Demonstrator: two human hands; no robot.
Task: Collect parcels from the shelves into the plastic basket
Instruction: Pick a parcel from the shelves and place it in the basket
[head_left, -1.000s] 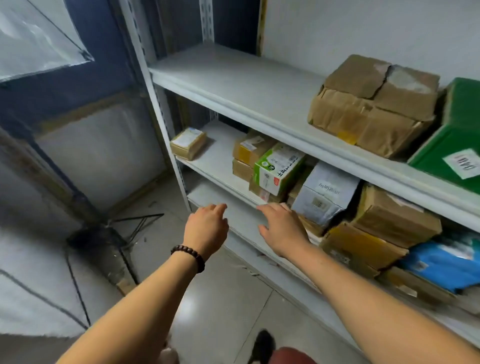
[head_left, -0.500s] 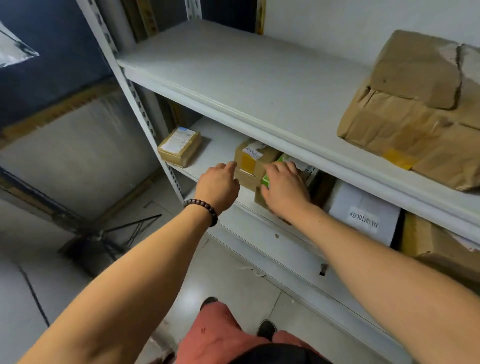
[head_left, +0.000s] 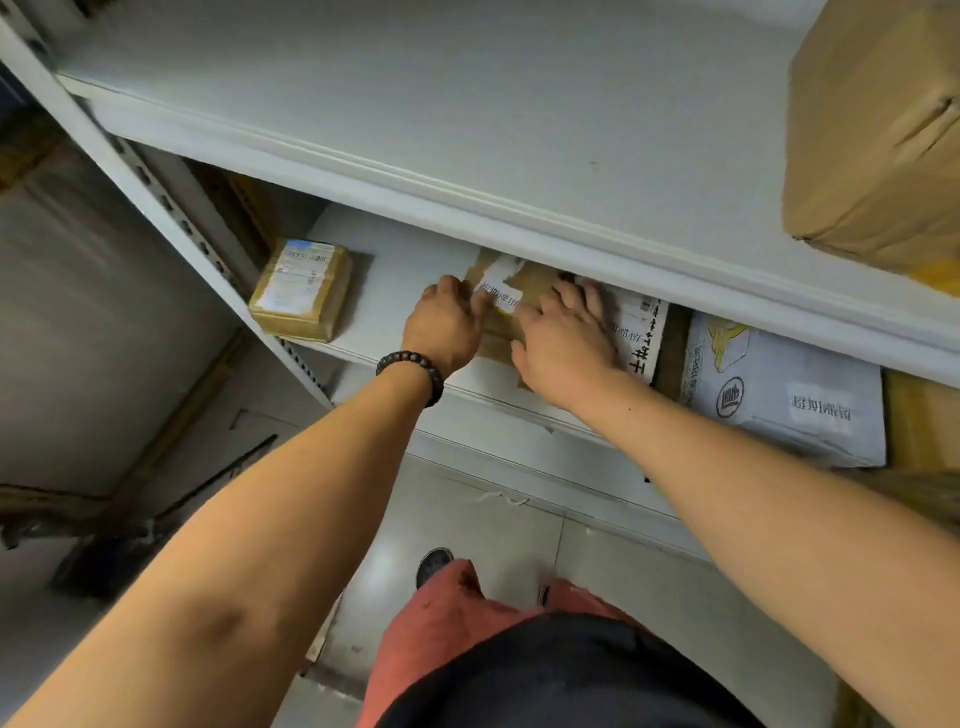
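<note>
A small brown cardboard parcel (head_left: 506, 304) with a white label stands on the middle shelf (head_left: 395, 270) under the upper shelf's lip. My left hand (head_left: 441, 327), with a bead bracelet on the wrist, grips its left side. My right hand (head_left: 566, 345) lies over its right side and over the white printed box (head_left: 641, 332) next to it, fingers spread and bent. A taped tan parcel (head_left: 301, 288) sits alone further left on the same shelf. No plastic basket is in view.
A grey-white parcel (head_left: 784, 405) and brown boxes (head_left: 922, 421) fill the shelf to the right. A large brown carton (head_left: 878, 130) sits on the upper shelf (head_left: 467, 104). The perforated shelf post (head_left: 171, 208) stands at left. Tiled floor (head_left: 483, 525) lies below.
I have leaned closer to the shelves. Both hands have reached further in, from the parcel's front edge to its sides; the left hand now holds it.
</note>
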